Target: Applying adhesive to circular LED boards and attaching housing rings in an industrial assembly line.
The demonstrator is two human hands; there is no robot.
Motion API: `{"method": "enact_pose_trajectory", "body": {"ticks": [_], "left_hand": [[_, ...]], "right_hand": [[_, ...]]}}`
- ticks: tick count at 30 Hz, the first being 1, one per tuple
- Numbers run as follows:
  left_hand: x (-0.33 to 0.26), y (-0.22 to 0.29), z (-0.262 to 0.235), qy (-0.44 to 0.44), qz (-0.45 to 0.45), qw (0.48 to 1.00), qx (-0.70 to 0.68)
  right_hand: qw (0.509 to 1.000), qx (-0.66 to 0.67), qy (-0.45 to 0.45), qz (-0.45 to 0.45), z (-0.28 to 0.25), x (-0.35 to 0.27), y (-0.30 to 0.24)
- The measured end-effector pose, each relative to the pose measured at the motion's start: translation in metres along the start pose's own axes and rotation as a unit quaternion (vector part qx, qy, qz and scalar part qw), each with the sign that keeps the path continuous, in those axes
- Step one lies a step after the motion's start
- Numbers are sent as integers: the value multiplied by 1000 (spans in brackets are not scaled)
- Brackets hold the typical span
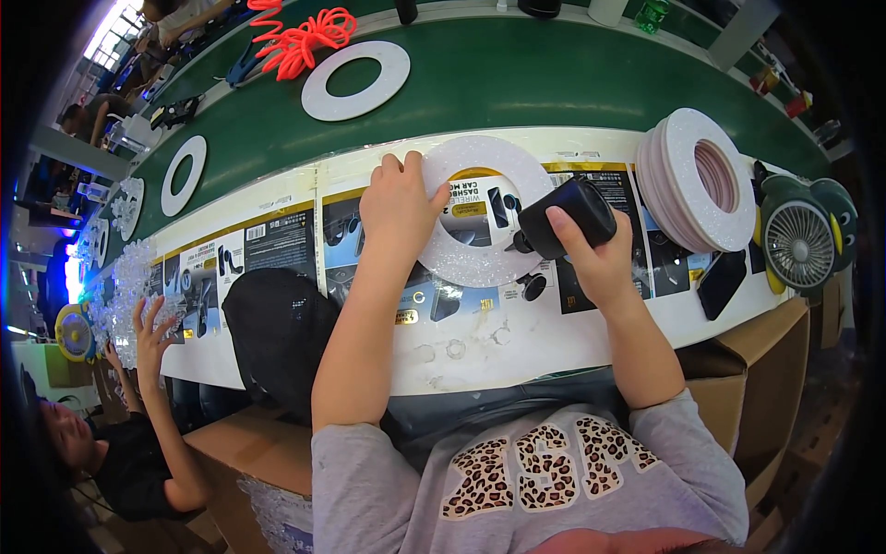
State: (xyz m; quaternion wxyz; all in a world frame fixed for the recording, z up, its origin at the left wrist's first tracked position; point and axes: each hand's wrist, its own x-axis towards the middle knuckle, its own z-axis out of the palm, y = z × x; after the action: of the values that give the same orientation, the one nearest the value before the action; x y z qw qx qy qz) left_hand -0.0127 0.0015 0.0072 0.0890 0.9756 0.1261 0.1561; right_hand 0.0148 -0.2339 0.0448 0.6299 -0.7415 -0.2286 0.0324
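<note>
Two hands work at one white foam ring [487, 214] that lies flat on the printed sheets of the bench. The left hand [399, 205] presses down on the ring's left rim, fingers curled over its outer edge, so it pins the ring rather than grasping it. The right hand [595, 263] is closed around a black cylindrical part [565, 217], tilted, with its narrow end touching the ring's right rim just ahead of the thumb.

A judgement on risk: the ring is light and held only on the side away from the cylinder, so a push from the cylinder's tip could slide or lift the free rim, and the contact point would wander. The cylinder is gripped near its rear, so its tip could also slip off the rim into the ring's hole.

Counted: one stack of the same white rings [697, 180] stands on edge beyond the right hand, its number too close-packed to tell; one ring [355, 81] lies on the green belt beyond the left hand and one more [183, 175] further out on that side. One small round black part [533, 286] lies just below the cylinder. One small fan shaped like a penguin [805, 238] sits past the stack. One red coiled hose [300, 37] lies at the belt's far edge. A co-worker's hand [152, 325] reaches up at the bench well to the left.
</note>
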Motion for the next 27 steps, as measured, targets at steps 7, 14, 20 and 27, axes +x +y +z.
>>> {"method": "enact_pose_trajectory", "body": {"ticks": [7, 14, 20, 27], "left_hand": [[1, 0, -1, 0, -1, 1000, -4], [1, -1, 0, 3, -2, 1000, -2], [1, 0, -1, 1, 1, 1000, -7], [0, 0, 0, 4, 0, 1000, -1]], "right_hand": [[1000, -1, 3, -1, 0, 1, 1], [1000, -1, 3, 0, -1, 2, -2], [999, 33, 20, -6, -3, -2, -2], [998, 39, -38, -33, 6, -6, -1]]}}
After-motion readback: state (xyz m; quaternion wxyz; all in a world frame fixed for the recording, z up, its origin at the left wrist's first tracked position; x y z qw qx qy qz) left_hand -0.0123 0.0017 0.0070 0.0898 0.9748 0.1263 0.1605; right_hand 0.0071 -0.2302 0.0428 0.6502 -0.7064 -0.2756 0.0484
